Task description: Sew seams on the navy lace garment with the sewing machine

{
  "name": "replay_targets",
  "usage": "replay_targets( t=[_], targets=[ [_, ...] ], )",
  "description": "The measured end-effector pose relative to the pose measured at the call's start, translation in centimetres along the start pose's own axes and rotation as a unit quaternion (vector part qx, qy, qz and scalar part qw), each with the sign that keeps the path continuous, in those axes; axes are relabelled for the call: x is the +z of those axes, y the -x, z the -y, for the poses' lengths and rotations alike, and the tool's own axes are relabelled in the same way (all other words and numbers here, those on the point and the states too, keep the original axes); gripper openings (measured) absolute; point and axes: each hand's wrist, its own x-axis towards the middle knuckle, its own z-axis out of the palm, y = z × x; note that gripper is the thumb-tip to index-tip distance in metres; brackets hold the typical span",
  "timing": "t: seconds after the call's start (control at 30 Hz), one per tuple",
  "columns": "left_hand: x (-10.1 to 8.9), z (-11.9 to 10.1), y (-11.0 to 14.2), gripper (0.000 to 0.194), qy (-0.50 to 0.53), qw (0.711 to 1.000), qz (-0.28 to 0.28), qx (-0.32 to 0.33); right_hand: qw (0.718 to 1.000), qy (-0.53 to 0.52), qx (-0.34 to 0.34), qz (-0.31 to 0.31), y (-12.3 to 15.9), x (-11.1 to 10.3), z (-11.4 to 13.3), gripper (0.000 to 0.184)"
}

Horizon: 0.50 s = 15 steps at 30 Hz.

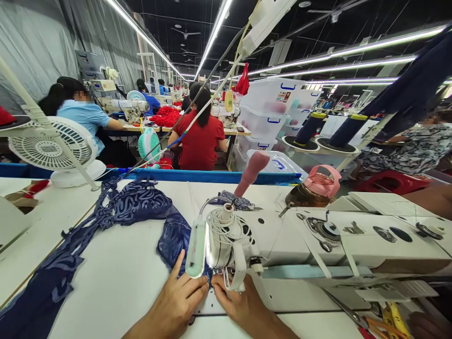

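Observation:
A sewing machine [293,235] lies across the right of the white table, its needle head toward the middle. Navy patterned fabric [173,238] runs in under that head from the left. My left hand [176,296] pinches the fabric's near edge beside the presser foot between thumb and forefinger, another finger stretched over the cloth. On the other side of the foot, my right hand [243,301] is closed at the same edge, its fingertips partly hidden behind the machine head. A lit lamp [197,249] hangs over the work and covers some of the fabric.
More navy fabric [141,202] trails down the table's left side. Scissors [367,320] lie at the lower right. A pink-lidded jug [314,188] and a white fan [52,146] stand behind. Co-workers sit farther back near stacked plastic boxes [264,113].

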Motion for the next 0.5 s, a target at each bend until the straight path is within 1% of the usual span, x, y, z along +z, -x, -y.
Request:
replay_targets(
  t=[0.1,0.2,0.3,0.4,0.5],
  targets=[
    [-0.5,0.1,-0.5,0.028,-0.003,1.0,0.011,0.02,1.0,-0.005,-0.011,0.012,0.2,0.1,-0.1,0.026],
    [-0.5,0.2,-0.5,0.03,-0.001,1.0,0.004,0.014,0.999,-0.027,0.002,0.022,0.2,0.1,-0.1,0.026],
    [-0.1,0.1,-0.4,0.032,-0.004,1.0,-0.016,0.003,0.999,-0.041,0.025,0.013,0.3,0.4,0.0,0.024],
    [-0.3,0.2,-0.6,0.03,-0.02,0.999,-0.011,0.026,0.998,-0.051,0.044,0.003,0.3,0.8,-0.1,0.021],
    [-0.5,0.3,-1.0,0.032,-0.044,0.998,-0.024,0.045,0.998,-0.055,0.036,-0.01,0.4,1.2,-0.6,0.021]
  ],
)
